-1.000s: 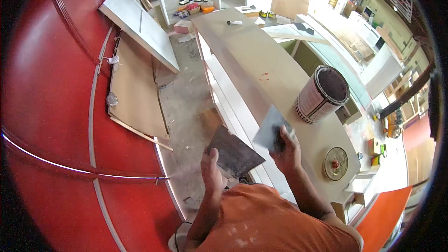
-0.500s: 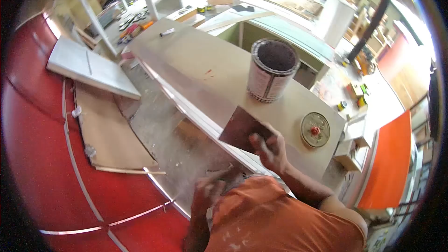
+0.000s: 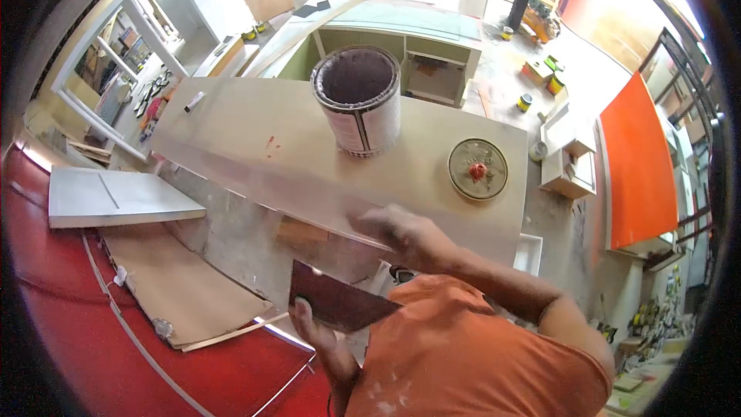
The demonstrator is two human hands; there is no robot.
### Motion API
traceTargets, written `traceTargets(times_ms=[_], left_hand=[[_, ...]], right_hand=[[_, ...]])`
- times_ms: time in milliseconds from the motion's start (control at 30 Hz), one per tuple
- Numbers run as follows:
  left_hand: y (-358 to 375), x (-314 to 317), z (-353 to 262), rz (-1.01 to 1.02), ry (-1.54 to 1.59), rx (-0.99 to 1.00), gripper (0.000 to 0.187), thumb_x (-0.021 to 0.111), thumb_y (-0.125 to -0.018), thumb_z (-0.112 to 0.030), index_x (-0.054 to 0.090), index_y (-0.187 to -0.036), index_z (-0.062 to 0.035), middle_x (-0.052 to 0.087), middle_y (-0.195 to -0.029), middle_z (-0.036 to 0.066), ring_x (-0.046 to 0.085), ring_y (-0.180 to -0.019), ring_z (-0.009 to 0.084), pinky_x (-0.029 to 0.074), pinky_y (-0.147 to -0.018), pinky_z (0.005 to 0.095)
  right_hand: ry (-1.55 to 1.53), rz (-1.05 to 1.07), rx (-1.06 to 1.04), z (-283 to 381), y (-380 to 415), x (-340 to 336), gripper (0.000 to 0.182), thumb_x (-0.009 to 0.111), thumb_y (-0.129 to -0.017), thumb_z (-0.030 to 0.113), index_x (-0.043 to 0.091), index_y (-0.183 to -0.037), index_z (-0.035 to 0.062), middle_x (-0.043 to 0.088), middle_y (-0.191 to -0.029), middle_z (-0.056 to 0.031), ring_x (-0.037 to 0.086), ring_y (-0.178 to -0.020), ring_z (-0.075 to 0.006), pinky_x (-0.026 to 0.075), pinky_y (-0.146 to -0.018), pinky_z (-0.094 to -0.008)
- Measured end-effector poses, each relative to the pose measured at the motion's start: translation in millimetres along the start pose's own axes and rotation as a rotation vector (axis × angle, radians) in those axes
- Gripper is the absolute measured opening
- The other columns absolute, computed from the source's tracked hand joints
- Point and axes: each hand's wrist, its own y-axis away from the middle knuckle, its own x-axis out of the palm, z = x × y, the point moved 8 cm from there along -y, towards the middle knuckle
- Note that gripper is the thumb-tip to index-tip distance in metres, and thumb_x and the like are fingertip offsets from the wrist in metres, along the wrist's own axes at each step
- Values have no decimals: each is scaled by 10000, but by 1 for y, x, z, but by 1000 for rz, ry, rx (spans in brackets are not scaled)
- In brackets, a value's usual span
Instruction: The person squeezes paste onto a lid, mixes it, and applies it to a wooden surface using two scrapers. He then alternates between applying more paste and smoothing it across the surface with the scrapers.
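Note:
My left hand (image 3: 326, 341) grips a dark brown sheet of sandpaper (image 3: 340, 301), its thumb pressed on the near face, low in front of my body. Over the near edge of the panel, my right hand (image 3: 413, 238) is slightly blurred, fingers stretched out to the left and nothing visible in them. Beyond it, a large open can (image 3: 369, 120) with a dark inside and a smeared rim stands upright on the beige panel (image 3: 255, 123). To the can's right lies a round lid (image 3: 477, 185) with a red blob at its centre.
At left, a white board (image 3: 116, 193) and a brown cardboard sheet (image 3: 174, 274) lie over a red surface (image 3: 239, 371). Behind the panel stands a cabinet frame (image 3: 436, 69) with a glassy top. A bright orange panel (image 3: 641, 170) and a white drawer box (image 3: 571, 162) are at right.
The sandpaper has passed from my right hand to my left hand and moved lower left. My right hand is now open. The view has turned, shifting the can and lid leftward.

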Motion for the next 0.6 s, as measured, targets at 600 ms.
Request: traceTargets(times_ms=[600], left_hand=[[11, -10, 41, -295, 616, -459, 474, 564, -911, -361, 522, -1251, -34, 593, -1173, 125, 580, -1039, 300, 478, -896, 451]], right_hand=[[-1096, -155, 207, -174, -246, 47, 538, 541, -953, 443, 495, -1281, 19, 561, -1224, -74, 502, -1154, -202, 356, -1061, -428]])
